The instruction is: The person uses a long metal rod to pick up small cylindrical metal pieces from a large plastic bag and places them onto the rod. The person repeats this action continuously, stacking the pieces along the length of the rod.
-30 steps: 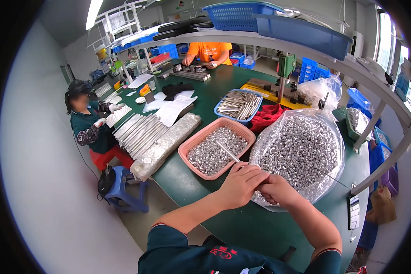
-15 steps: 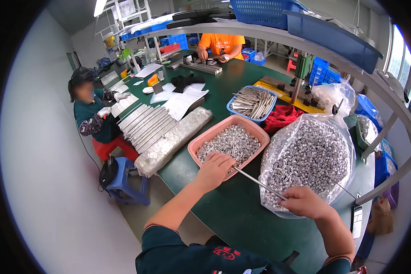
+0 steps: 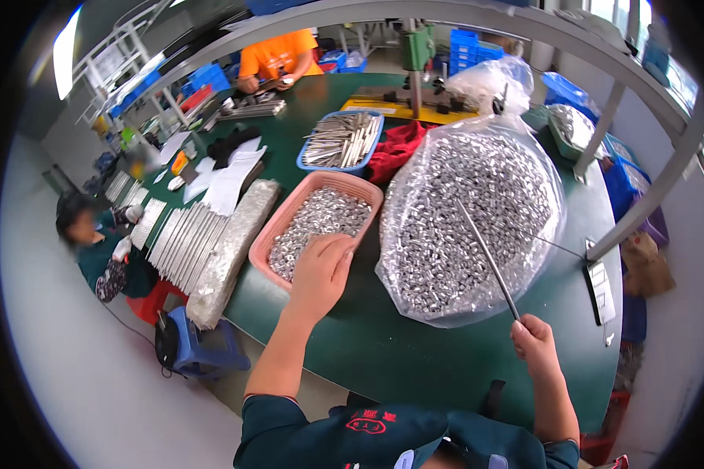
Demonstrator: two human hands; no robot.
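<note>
My right hand (image 3: 533,338) is closed around the near end of a thin metal rod (image 3: 489,262). The rod slants up and left, its far tip over the small shiny metal pieces (image 3: 461,184) in a big clear plastic bag (image 3: 416,311). My left hand (image 3: 321,270) is at the near right side of a pink plastic basket (image 3: 260,254), which holds more small metal pieces (image 3: 321,211). Its fingers are curled together; whatever they hold, if anything, is hidden. The rod is apart from my left hand.
Behind the pink basket stands a blue basket (image 3: 309,166) of metal rods, beside a red cloth (image 3: 395,152). Left lie a wrapped bundle (image 3: 235,250) and rows of metal bars (image 3: 186,241). Two people work across the table. A grey frame (image 3: 657,187) rises at right.
The rod has left my left hand and swung upright over the bag, held only by my right hand, which has moved nearer to me. My view has turned right.
</note>
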